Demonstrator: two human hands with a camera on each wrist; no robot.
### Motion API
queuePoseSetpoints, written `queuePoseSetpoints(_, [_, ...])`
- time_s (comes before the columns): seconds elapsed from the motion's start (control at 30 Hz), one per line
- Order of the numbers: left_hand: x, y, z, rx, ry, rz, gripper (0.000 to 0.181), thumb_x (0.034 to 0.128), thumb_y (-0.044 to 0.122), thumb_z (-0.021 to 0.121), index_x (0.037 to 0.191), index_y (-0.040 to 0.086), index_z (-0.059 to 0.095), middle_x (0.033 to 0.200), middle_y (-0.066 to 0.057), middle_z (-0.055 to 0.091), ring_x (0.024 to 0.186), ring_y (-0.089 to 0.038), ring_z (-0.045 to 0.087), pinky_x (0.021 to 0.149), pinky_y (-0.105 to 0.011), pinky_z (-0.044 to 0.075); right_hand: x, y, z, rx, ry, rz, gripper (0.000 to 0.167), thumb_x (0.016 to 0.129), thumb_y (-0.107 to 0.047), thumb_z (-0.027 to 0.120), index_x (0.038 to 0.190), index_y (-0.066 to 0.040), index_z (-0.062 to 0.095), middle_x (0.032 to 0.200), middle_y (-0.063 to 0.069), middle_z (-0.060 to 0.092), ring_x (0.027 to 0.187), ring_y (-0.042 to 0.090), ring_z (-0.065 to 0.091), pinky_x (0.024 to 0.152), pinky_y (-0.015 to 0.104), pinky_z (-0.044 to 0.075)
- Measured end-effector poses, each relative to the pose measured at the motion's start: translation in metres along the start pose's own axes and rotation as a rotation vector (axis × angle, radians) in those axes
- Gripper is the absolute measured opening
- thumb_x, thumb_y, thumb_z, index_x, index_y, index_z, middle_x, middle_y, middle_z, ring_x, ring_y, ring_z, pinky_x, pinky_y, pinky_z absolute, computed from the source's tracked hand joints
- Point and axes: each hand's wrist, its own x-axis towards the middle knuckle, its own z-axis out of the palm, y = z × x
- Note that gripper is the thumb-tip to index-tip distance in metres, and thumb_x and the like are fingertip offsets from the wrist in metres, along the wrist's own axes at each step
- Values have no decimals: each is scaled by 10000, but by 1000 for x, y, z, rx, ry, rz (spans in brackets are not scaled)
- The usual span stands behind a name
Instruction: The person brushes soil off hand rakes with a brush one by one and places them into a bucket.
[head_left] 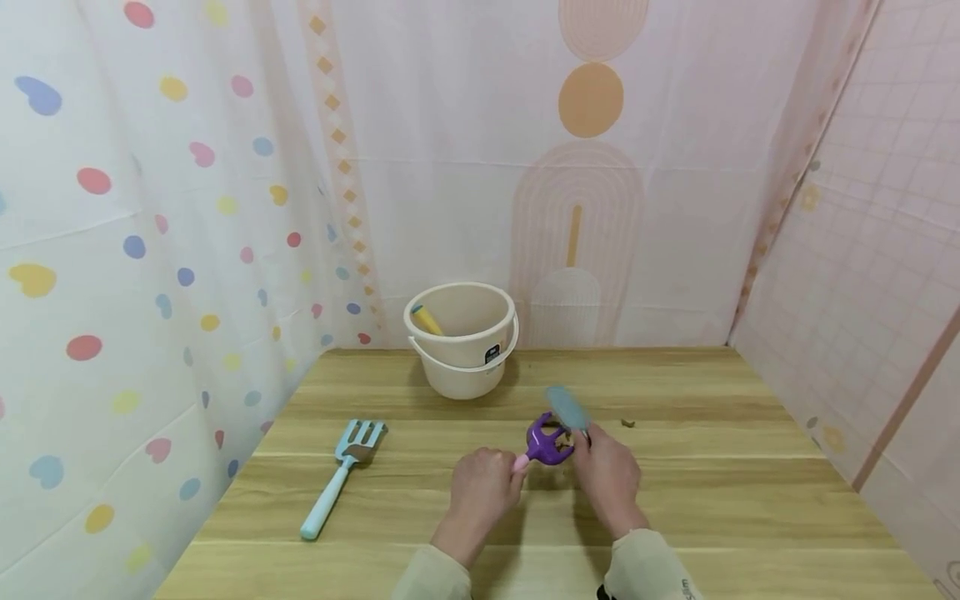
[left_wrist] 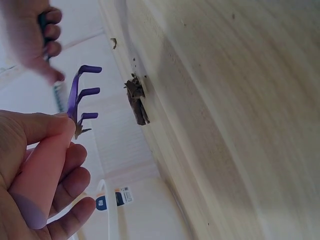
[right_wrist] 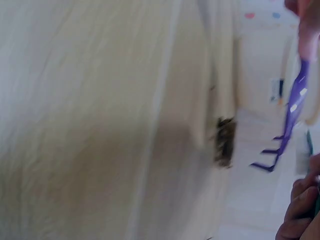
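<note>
My left hand [head_left: 486, 483] grips the pink handle of a small purple hand rake [head_left: 546, 442], its bent tines held above the table. A bit of brown debris clings near the tines in the left wrist view. Just beside the rake, my right hand [head_left: 609, 477] holds the dark green handle of what looks like a small brush [head_left: 567, 408], with a pale blue-grey head. That head is blurred in the left wrist view. Below the tools lies a small heap of dry brown debris [left_wrist: 135, 97], apart from the rake; the right wrist view shows it as a dark clump [right_wrist: 225, 142].
A white bucket [head_left: 467, 367] with a handle stands at the back, a yellow-handled item [head_left: 427, 320] inside. To the left lies a light blue garden fork [head_left: 330, 496] with something brown by its tines. One debris piece [head_left: 627, 423] sits right of the brush. Curtains surround the wooden table [head_left: 720, 500].
</note>
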Motion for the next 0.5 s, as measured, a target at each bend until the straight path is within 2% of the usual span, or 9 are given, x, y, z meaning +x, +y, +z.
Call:
queuePoseSetpoints(0.1, [1,-3,-1,11,12,-9,347,801,254,807,570,139,575,508,23,511,431,-125,441,420,-262,342,-3,-14,-4,7,-13,-95,325,968,-284,626,1206,-75,699,952,133,731,679,273,645,502,402,448])
queuePoseSetpoints(0.17, [1,-5,-2,14,23,-16,350,797,253,808,567,142,568,516,12,526,438,-150,479,417,-285,359,-7,-21,-6,5,-48,-144,355,967,-291,631,1241,-73,685,967,145,731,631,233,614,481,372,433])
queuePoseSetpoints(0.27, [1,-8,-3,15,20,-25,331,787,246,807,578,147,571,531,12,537,457,-170,520,419,-303,372,-12,-25,-6,-27,-68,-210,313,953,-283,657,1209,-112,708,880,126,727,573,198,573,450,347,406])
queuePoseSetpoints(0.33, [1,-8,-3,7,15,-25,302,787,240,804,591,151,593,538,19,544,460,-166,520,419,-302,371,-14,-24,-5,-52,-73,-210,301,951,-279,659,1200,-117,712,871,121,725,575,214,586,452,353,413])
queuePoseSetpoints(0.5, [0,-7,-3,-5,26,33,326,849,264,769,587,154,609,541,37,558,465,-156,518,434,-292,387,-15,-21,-2,-93,-50,-157,327,946,-281,661,1217,-105,707,988,159,731,750,356,685,521,432,478])
